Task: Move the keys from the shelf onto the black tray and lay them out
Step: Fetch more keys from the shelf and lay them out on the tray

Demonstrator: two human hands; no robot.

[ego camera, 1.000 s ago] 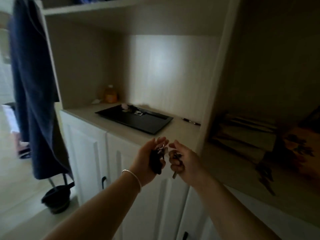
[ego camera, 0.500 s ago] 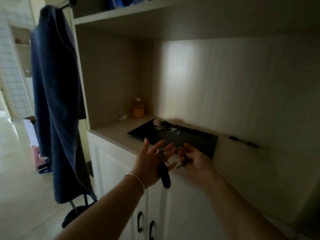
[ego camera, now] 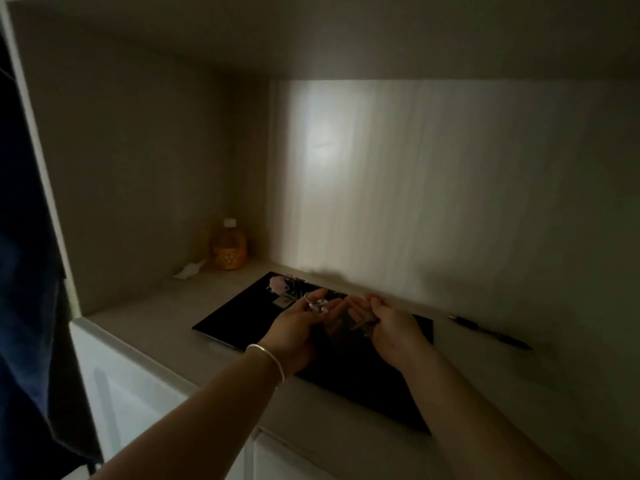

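Observation:
A flat black tray [ego camera: 242, 320] lies on the cabinet top inside a dim alcove. Both my hands hover over its middle. My left hand [ego camera: 298, 332], with a silver bracelet at the wrist, is palm up with a key ring [ego camera: 313, 304] looped on its fingers. My right hand [ego camera: 391, 329] pinches a single key [ego camera: 362, 323] that points left toward the other hand. A bunch of keys with a pink charm [ego camera: 278, 285] lies at the tray's far left corner.
An orange bottle [ego camera: 229, 247] stands in the alcove's back left corner beside a scrap of white paper [ego camera: 188, 270]. A dark pen [ego camera: 490, 332] lies right of the tray. A blue garment [ego camera: 24, 271] hangs at the left. White cabinet doors [ego camera: 138, 393] are below.
I have stepped closer and both hands have moved forward from in front of the cabinet to above the tray. The black fob that hung from my left hand is out of sight.

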